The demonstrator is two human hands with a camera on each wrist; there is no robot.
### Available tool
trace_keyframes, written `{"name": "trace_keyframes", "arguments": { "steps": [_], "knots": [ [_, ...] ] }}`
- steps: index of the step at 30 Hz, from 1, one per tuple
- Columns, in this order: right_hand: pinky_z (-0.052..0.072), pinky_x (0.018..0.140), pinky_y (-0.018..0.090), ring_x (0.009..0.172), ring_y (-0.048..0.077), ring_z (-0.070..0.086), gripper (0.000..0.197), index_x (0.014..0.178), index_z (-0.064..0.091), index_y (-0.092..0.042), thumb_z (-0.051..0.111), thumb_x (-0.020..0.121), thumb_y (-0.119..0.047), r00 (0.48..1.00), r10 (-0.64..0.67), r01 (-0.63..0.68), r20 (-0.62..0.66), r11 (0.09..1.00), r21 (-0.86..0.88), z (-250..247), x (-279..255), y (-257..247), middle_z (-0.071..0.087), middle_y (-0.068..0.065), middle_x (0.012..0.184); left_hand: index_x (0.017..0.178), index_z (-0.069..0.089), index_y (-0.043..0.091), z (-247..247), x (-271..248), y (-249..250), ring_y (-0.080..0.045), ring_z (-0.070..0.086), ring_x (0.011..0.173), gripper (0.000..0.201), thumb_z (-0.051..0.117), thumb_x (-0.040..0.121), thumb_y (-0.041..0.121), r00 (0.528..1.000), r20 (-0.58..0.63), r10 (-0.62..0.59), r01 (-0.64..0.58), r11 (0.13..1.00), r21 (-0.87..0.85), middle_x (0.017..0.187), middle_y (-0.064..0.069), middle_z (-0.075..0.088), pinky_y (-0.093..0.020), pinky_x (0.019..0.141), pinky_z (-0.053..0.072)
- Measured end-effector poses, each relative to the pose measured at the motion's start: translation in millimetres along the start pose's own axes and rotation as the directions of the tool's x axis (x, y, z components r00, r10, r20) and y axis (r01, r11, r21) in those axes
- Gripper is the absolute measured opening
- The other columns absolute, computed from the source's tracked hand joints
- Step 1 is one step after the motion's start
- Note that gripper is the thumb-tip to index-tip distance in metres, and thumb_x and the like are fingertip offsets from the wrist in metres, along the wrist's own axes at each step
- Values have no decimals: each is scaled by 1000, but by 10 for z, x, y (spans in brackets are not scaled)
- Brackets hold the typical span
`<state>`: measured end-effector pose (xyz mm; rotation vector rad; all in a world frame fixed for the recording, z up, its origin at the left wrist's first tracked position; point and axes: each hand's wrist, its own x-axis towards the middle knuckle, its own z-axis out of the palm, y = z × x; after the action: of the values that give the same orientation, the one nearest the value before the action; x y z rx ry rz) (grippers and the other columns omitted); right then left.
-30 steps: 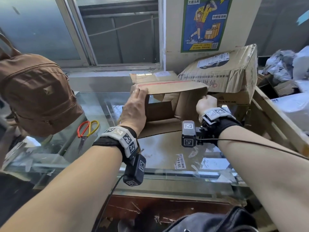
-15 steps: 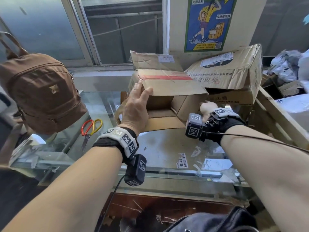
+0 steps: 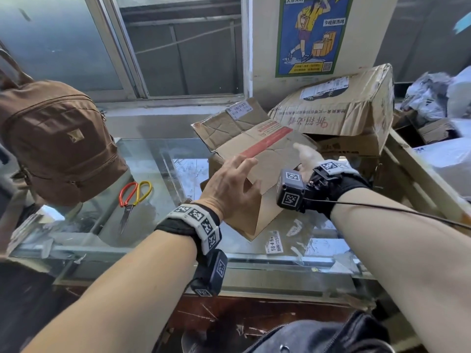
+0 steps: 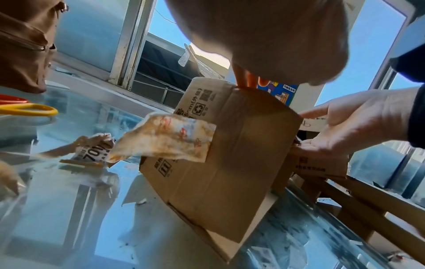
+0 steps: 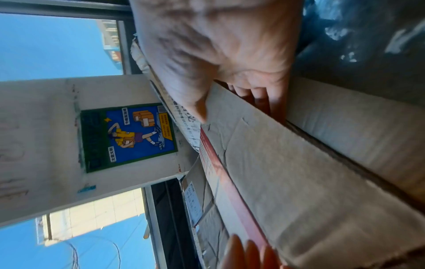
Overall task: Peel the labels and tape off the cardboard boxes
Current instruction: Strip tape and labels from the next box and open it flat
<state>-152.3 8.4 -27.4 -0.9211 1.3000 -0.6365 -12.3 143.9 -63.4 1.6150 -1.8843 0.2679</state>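
- Left hand lies flat, fingers straight, on the small cardboard box.
- Right hand, relaxed and wide, touches its far side.
- Scissors lie near a brown backpack.

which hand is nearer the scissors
Left. The left hand rests on the near side of the small cardboard box, just right of the scissors; the right hand is on the box's far side.
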Motion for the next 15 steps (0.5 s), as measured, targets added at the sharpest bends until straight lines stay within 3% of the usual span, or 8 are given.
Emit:
{"name": "trace_keyframes", "arguments": {
  "steps": [3,5,6,7,9,10,12,15],
  "knots": [
    [47,48,28,67,23,64,16,90,56,7,57,94,-8,998,65,-63,13,990,-124,-2,43,38,58,17,89,118,53,0,-19,8,-18,-24,57,87,41,40,89,26,975,-191,-115,103,992,-70,103,-16,58,-33,70,49],
    [43,47,28,54,18,51,27,68,50,-1,56,94,-4,997,73,-66,32,983,-173,-27,-5,37,51,9,68,112,52,-3,-65,35,-104,-23,52,91,40,39,88,27,860,-408,-307,313,948,-55,102,-18,55,-28,73,42],
    [42,49,27,56,16,48,29,66,48,-3,54,94,-5,997,67,-58,37,978,-201,-48,-11,38,49,7,65,111,52,-4,-107,57,-153,-26,50,97,42,40,90,30,753,-477,-453,465,879,-101,106,-20,53,-29,79,41],
    [43,51,28,57,16,48,29,66,48,-4,54,94,-6,998,50,-40,46,978,-204,-56,7,31,50,7,65,116,50,-4,-163,78,-195,-30,49,106,46,41,93,35,645,-436,-627,615,765,-191,114,-21,51,-34,88,39],
    [45,59,31,60,19,52,26,69,51,-4,57,93,-10,996,30,-7,80,959,-284,-79,14,4,53,9,69,132,42,-2,-236,93,-266,-33,43,125,64,42,97,52,457,-94,-885,813,458,-358,135,-19,46,-35,102,33],
    [46,63,34,62,21,53,24,70,52,-3,57,93,-11,995,24,7,92,949,-315,-85,5,-9,54,11,71,138,40,-1,-232,86,-287,-32,42,129,73,41,95,59,427,102,-899,839,351,-417,139,-17,45,-35,106,31],
    [44,68,37,62,22,51,25,70,52,-3,57,93,-10,995,6,29,104,946,-324,-95,31,-36,53,12,71,135,48,2,-162,24,-320,-28,49,124,74,52,89,61,475,311,-823,831,303,-467,132,-10,53,-35,105,35],
    [45,65,34,65,24,51,14,89,55,3,55,93,-10,991,-11,33,130,984,-173,-109,11,-79,53,16,89,121,59,13,-42,-48,-368,-23,59,112,54,67,83,51,555,284,-782,793,394,-464,118,-3,63,-38,100,46]
  ]
}}
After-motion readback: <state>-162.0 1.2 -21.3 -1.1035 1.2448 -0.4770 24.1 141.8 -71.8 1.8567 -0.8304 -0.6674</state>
